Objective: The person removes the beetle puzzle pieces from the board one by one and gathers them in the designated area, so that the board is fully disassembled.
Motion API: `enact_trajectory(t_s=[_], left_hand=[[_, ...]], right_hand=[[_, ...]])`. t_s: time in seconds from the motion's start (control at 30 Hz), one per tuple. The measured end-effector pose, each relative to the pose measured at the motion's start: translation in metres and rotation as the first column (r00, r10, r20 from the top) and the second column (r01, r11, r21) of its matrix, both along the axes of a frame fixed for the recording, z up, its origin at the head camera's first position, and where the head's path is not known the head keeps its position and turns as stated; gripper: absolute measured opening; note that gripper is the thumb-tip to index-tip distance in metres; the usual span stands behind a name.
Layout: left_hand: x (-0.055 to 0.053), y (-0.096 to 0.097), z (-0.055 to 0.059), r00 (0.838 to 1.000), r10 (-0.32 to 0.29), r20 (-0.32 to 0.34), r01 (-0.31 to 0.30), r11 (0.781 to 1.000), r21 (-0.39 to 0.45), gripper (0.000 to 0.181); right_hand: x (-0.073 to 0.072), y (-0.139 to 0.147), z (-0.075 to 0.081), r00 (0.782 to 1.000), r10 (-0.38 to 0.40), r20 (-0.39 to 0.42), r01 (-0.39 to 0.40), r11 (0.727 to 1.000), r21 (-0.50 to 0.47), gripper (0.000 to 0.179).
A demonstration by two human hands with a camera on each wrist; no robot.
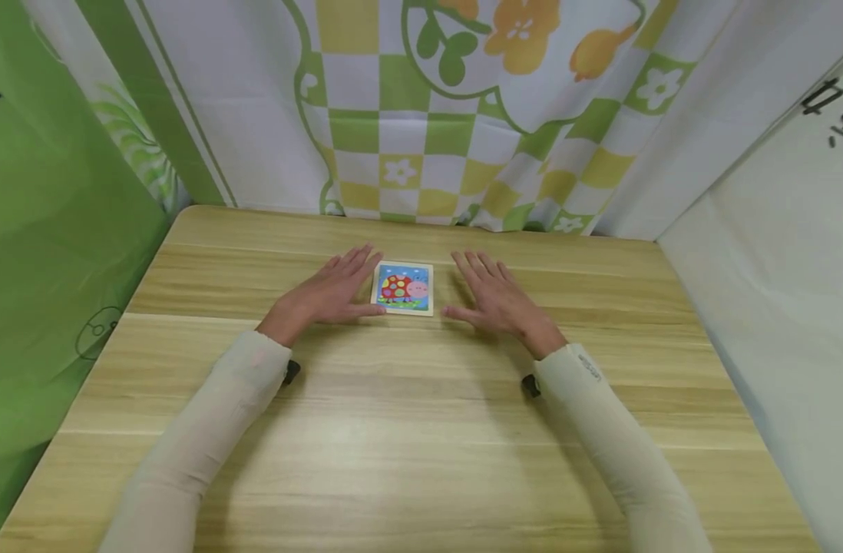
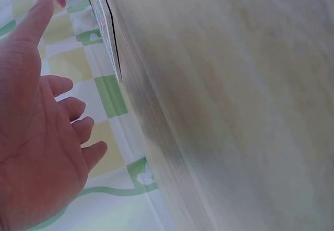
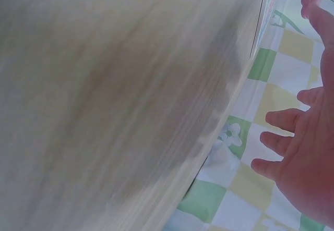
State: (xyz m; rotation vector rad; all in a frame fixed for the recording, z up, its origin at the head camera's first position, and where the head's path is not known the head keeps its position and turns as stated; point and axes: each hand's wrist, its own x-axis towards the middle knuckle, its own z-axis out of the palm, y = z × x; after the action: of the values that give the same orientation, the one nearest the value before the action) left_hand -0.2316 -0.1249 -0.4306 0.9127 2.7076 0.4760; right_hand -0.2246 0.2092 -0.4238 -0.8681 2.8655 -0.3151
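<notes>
**Pale wood counter (image 1: 408, 430) bearing a ladybird panel (image 1: 405, 289) toward its far edge**

At the far left, as I see it from the room, a green cloth (image 1: 55, 253) hangs beside the counter. Next comes the left sleeve (image 1: 186, 438), with a small black piece (image 1: 292, 372) under its cuff, probably fixed there to leave the palm and fingers free. The left hand (image 1: 328, 292) is open and holds nothing, its fingers extended and its thumb spread. In the head view its thumb tip overlaps the panel's near left corner; contact cannot be told, though the left wrist view suggests a hand raised above the wood.

Centrally, the square panel lies flat, picture upward, between the two hands; lying so, it presumably needs no support. Behind it hangs a checked curtain (image 1: 408, 138).

To the right, the right hand (image 1: 497, 299) is likewise open and empty, its thumb apart from the panel. The near mirror symmetry of the hands seems to frame the panel, leaving its picture largely uncovered. Beyond the right sleeve (image 1: 622, 445) stands a white sheet (image 1: 788, 253) with dark lettering.
</notes>
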Motion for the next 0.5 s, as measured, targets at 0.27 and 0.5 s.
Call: enact_trajectory(t_s=[0.27, 0.5], left_hand=[[0.002, 0.001, 0.000, 0.997, 0.014, 0.071, -0.016, 1.000, 0.022, 0.106], [0.000, 0.005, -0.002, 0.991, 0.017, 0.131, -0.019, 1.000, 0.021, 0.106]], right_hand=[[-0.004, -0.006, -0.005, 0.998, -0.016, 0.065, 0.017, 0.999, -0.029, 0.102], [-0.010, -0.020, -0.007, 0.993, 0.009, 0.118, -0.005, 0.999, -0.034, 0.100]])
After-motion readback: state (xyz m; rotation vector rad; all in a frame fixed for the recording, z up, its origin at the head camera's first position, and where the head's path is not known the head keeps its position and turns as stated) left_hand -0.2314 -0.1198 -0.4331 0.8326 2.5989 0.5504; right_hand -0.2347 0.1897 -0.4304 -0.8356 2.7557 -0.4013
